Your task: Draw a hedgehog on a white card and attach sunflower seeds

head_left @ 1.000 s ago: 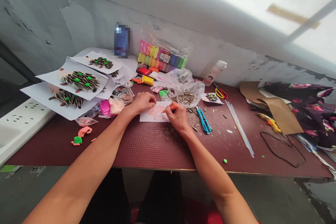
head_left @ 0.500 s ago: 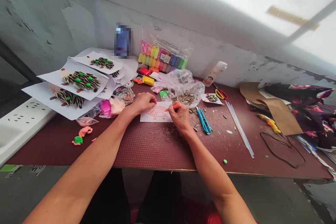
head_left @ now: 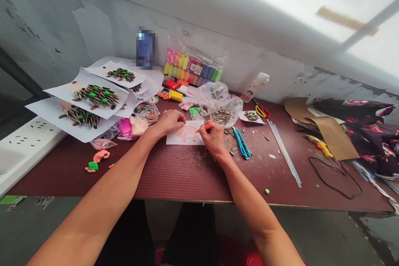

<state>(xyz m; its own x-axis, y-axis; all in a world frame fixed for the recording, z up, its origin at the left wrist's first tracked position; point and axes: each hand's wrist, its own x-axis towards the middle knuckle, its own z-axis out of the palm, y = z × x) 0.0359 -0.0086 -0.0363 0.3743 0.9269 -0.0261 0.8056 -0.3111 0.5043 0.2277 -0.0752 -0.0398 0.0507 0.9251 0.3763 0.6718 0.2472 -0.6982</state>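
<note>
A small white paper (head_left: 172, 139) lies on the dark red table (head_left: 187, 178), bearing an orange line drawing of a rounded body with short legs and many small marks. My right hand (head_left: 213, 138) is closed around an orange marker (head_left: 209, 126), its tip at the right part of the drawing. The fingers of my left hand (head_left: 172, 121) are bent together on the paper's upper left edge; whether anything is between them is hidden. Just right of my right hand are a bag of striped seeds (head_left: 221, 116) and a blue cutter (head_left: 242, 143).
Papers with seed-covered hedgehogs (head_left: 96, 95) are piled at the left beside a power strip (head_left: 28, 141). Coloured clay packs (head_left: 193, 68) stand behind. Rightward lie scissors (head_left: 262, 111), clear sticks (head_left: 285, 153), a yellow glue gun (head_left: 324, 147) and its cord. A bottle (head_left: 255, 87) leans by the wall.
</note>
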